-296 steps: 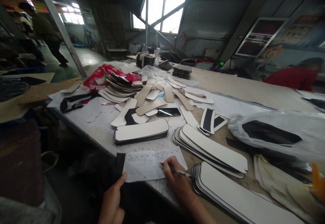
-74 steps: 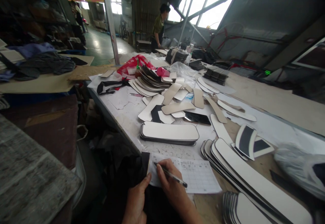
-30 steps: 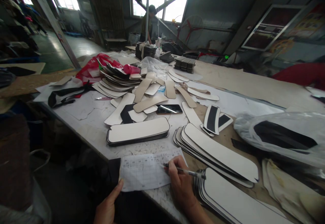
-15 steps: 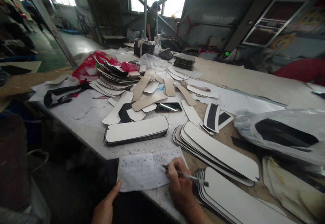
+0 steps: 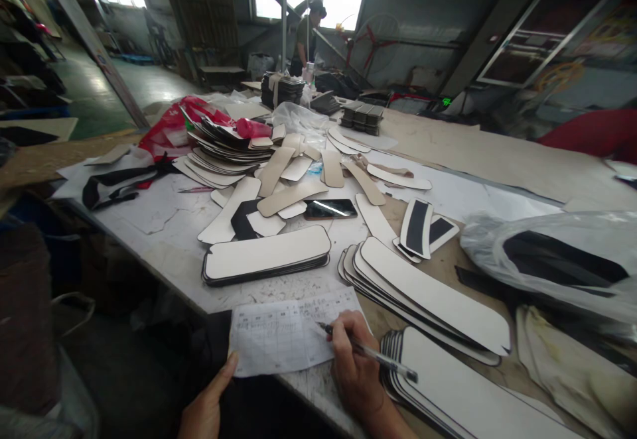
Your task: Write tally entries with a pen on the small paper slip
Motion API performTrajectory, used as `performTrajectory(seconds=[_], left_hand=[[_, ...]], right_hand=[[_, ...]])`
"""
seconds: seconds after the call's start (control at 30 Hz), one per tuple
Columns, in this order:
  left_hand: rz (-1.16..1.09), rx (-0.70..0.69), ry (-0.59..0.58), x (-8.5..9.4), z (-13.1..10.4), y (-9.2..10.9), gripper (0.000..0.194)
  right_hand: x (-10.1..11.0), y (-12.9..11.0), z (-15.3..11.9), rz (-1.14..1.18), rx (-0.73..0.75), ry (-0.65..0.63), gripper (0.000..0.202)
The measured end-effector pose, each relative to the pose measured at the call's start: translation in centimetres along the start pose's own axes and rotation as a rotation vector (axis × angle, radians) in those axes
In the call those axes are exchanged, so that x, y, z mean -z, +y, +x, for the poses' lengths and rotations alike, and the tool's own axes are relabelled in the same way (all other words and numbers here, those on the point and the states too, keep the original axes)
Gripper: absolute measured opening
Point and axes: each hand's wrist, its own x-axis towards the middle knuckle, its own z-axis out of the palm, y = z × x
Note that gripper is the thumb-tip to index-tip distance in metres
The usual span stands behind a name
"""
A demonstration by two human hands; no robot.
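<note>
A paper form (image 5: 279,346) with a printed grid and handwriting lies partly over the table's front edge. My left hand (image 5: 206,399) pinches its lower left corner, thumb on top; the other fingers are hidden beneath. In my right hand (image 5: 355,363) is a clear-barrelled pen (image 5: 385,361), its dark tip on or just above the written part of the sheet. Beyond the form sits a stack of white strips with dark edges (image 5: 269,253). Right of my writing hand are a curved stack of white pieces (image 5: 428,293) and a nearer stack of white panels (image 5: 462,373).
A phone (image 5: 331,209) lies mid-table among loose beige and white pieces (image 5: 293,197). A clear plastic bag (image 5: 552,253) with black material is at right. A red bag (image 5: 174,127) and fanned stacks stand at the far left. A person (image 5: 304,38) stands behind the table.
The pen has tilted slightly in my right hand, its back end shifting right and down. My left hand stays at the paper's corner. The person at the back is a little more upright.
</note>
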Motion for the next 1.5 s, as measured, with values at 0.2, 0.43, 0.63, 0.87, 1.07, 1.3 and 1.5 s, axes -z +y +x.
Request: performTrajectory(seconds=[0.2,0.43,0.63,0.87,1.07,1.3,1.5], left_hand=[[0.007,-0.096,-0.009,-0.2,-0.7,-0.2,0.031],[0.013,-0.174,0.024,-0.3,0.0,-0.1,0.028],[0.116,-0.323,0.107,-0.6,0.7,0.7,0.025],[0.136,-0.36,0.104,-1.0,-0.8,1.0,0.017],[0.167,-0.362,0.137,-1.0,-1.0,0.8,0.021],[0.168,-0.402,0.113,-0.7,0.0,0.4,0.02],[0.142,-0.357,0.069,0.5,1.6,-0.3,0.029]], right_hand=[[-0.2,-1.0,1.0,-0.072,0.03,-0.082,0.017],[-0.8,-1.3,1.8,-0.077,0.059,-0.234,0.014],[-1.1,-0.9,1.8,-0.088,0.035,-0.26,0.016],[-1.2,-0.8,1.9,-0.065,0.017,-0.266,0.017],[-1.4,-0.4,1.7,-0.059,0.021,-0.236,0.014],[-1.2,-0.5,1.8,-0.037,0.009,-0.276,0.015],[-1.3,-0.4,1.9,-0.022,0.007,-0.254,0.016]])
